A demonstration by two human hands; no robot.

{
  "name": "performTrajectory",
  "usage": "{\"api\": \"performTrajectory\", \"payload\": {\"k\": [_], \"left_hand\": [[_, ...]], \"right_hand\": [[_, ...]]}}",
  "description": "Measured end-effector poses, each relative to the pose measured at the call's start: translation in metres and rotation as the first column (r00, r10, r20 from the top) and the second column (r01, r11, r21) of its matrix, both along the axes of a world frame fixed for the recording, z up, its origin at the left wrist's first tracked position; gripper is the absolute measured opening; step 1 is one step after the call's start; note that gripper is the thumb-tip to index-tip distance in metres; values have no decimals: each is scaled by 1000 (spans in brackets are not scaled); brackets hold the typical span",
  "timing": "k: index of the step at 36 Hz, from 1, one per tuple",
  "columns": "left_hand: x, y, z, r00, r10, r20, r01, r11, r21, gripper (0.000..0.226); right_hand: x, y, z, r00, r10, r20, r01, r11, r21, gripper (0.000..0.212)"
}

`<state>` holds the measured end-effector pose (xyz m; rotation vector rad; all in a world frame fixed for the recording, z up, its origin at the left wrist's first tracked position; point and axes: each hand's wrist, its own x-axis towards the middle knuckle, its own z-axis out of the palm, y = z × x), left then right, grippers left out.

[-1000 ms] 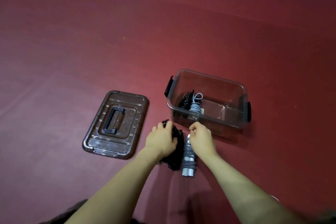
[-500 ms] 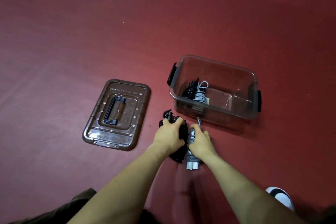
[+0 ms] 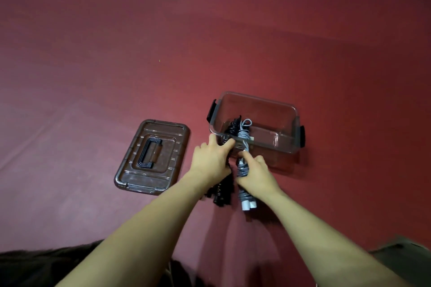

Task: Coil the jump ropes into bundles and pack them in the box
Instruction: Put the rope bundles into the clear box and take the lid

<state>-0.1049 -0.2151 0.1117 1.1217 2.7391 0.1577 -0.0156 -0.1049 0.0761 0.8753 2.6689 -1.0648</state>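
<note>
Black rope bundle (image 3: 222,190) sits in the left hand (image 3: 211,161), fingers curled round it — the right hand (image 3: 255,173) grips the grey bundle (image 3: 242,170). Both are just before the clear box (image 3: 289,147), which holds two more bundles (image 3: 239,129).

A single head-worn wide-angle camera looks forward and steeply down at the red floor (image 3: 116,53), close above both outstretched forearms.
</note>
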Motion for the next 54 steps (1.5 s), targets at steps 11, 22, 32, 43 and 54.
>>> {"api": "performTrajectory", "payload": {"k": [11, 22, 32, 43, 54], "left_hand": [[-18, 40, 44, 1000, 6, 29, -12, 977, 212, 57], [-68, 121, 6, 936, 37, 350, -205, 865, 457, 53], [-99, 166, -59, 861, 27, 507, -198, 937, 287, 58], [-99, 183, -95, 832, -65, 551, -5, 992, 125, 55], [-100, 180, -103, 913, -103, 395, 157, 982, -105, 49]], "right_hand": [[-18, 50, 53, 975, -85, -205, 102, 992, 76, 59], [-69, 129, 37, 921, -233, -311, 248, 969, 7, 62], [-95, 153, -15, 983, -176, -59, 177, 984, 13, 55], [-98, 159, -54, 968, -123, 218, 104, 990, 98, 45], [-98, 158, -61, 947, -37, 320, 14, 997, 73, 47]]}}
